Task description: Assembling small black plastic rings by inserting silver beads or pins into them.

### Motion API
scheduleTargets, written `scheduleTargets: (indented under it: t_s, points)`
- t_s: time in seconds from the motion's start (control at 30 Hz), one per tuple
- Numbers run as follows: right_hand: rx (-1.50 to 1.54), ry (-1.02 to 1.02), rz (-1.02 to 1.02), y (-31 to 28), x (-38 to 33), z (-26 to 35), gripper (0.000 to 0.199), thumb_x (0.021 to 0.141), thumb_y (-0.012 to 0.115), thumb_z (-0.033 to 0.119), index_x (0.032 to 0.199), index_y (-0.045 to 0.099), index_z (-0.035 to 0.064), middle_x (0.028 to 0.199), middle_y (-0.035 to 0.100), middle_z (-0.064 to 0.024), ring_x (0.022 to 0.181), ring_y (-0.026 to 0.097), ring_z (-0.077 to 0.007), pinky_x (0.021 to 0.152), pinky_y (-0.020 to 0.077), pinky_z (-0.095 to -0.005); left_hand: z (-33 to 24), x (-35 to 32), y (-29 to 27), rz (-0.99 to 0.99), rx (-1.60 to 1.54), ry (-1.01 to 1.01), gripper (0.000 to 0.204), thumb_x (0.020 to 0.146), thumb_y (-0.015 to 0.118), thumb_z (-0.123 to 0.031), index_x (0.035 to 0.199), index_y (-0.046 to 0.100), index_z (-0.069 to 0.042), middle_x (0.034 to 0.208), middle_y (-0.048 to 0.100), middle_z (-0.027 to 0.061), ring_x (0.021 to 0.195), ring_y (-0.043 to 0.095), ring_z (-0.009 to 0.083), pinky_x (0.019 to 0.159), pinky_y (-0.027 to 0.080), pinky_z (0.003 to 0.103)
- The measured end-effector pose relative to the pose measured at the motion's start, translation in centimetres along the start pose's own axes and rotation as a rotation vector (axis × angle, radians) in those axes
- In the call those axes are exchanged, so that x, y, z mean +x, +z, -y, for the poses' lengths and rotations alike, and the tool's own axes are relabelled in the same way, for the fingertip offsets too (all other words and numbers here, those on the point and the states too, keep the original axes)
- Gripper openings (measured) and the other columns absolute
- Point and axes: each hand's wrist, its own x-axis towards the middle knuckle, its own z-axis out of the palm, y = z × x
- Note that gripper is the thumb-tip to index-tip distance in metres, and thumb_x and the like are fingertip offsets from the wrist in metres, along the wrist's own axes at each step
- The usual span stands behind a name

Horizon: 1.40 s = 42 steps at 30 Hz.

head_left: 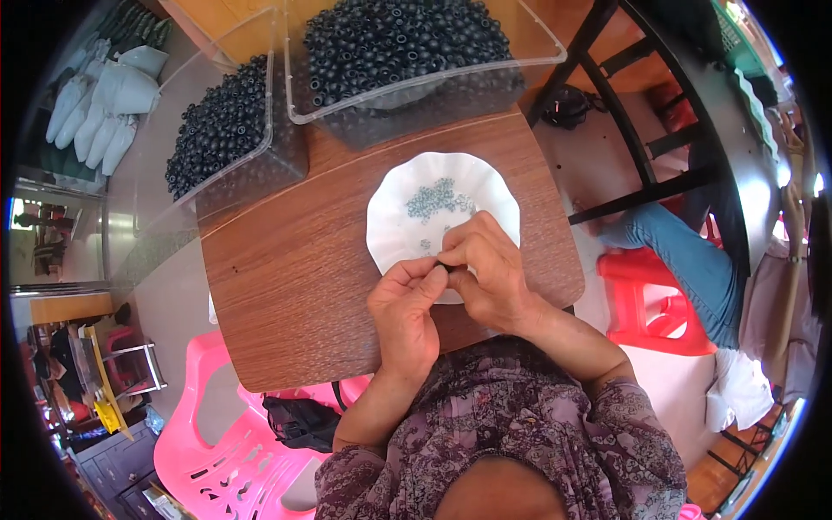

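My left hand and my right hand meet over the near edge of a white scalloped plate. Between their fingertips is a small black piece, pinched from both sides. Its shape is mostly hidden, though its colour matches the black ring-shaped parts in the tubs. Tiny clear, greenish pieces form a loose heap in the middle of the plate, with a few scattered nearer my fingers. Whether one of these is also in my fingers I cannot tell.
Two clear plastic tubs, a large one and another to its left, hold heaps of black ring-shaped parts at the far side of the brown wooden table. A pink chair stands left. On the right, a person in jeans sits by a red stool.
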Motion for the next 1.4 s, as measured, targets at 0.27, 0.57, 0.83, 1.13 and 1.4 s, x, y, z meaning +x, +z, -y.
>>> scheduleTargets:
  t_s: [0.27,0.57,0.83,1.13,1.4]
  points:
    - [-0.01,0.029,-0.025,-0.6,-0.2,3.1,0.04,0.062,0.067,-0.008,0.101,0.059,-0.0016,0.094,0.058,-0.0144,0.08,0.054,-0.0266,0.066,0.0445,-0.0323,-2.3,-0.9,-0.6,0.056,0.125,0.241,0.014,0.085,0.058,0.0,0.099,0.055,0.004,0.091,0.063,0.0113,0.08,0.06,0.0146,0.075,0.048,0.025]
    - [-0.194,0.126,0.072,-3.4,0.2,-1.3,0.025,0.062,0.067,-0.01,0.084,0.063,0.0,0.08,0.06,-0.009,0.075,0.057,-0.0238,0.063,0.0438,-0.0306,-13.5,6.4,-3.9,-0.221,0.696,0.969,0.023,0.078,0.063,0.005,0.101,0.058,0.003,0.093,0.061,0.0087,0.082,0.058,0.0134,0.076,0.048,0.026]
    - [-0.258,-0.102,0.292,0.6,1.3,-1.8,0.018,0.059,0.063,-0.002,0.075,0.062,0.006,0.072,0.053,-0.0084,0.068,0.05,-0.0258,0.059,0.0409,-0.0361,-22.5,16.9,-8.9,-0.417,1.244,1.083,0.026,0.075,0.07,-0.009,0.098,0.062,0.0,0.09,0.064,0.0099,0.08,0.061,0.0172,0.074,0.048,0.029]
    - [-0.393,-0.213,0.422,1.5,0.9,-2.4,0.009,0.061,0.055,0.006,0.069,0.052,0.0054,0.075,0.048,-0.0096,0.073,0.046,-0.0261,0.065,0.0385,-0.0365,-18.1,13.7,-2.2,-0.246,1.512,1.414,0.028,0.071,0.066,0.0,0.098,0.061,-0.005,0.097,0.06,0.0108,0.093,0.056,0.0282,0.082,0.045,0.037]
    - [-0.44,-0.207,0.382,0.7,0.6,-1.9,0.013,0.065,0.055,0.003,0.077,0.051,0.0015,0.076,0.049,-0.0114,0.073,0.047,-0.0266,0.065,0.0375,-0.0376,-14.1,19.0,5.0,0.321,1.601,1.241,0.012,0.069,0.066,-0.007,0.081,0.064,-0.006,0.076,0.062,0.0126,0.077,0.06,0.0312,0.068,0.047,0.042]
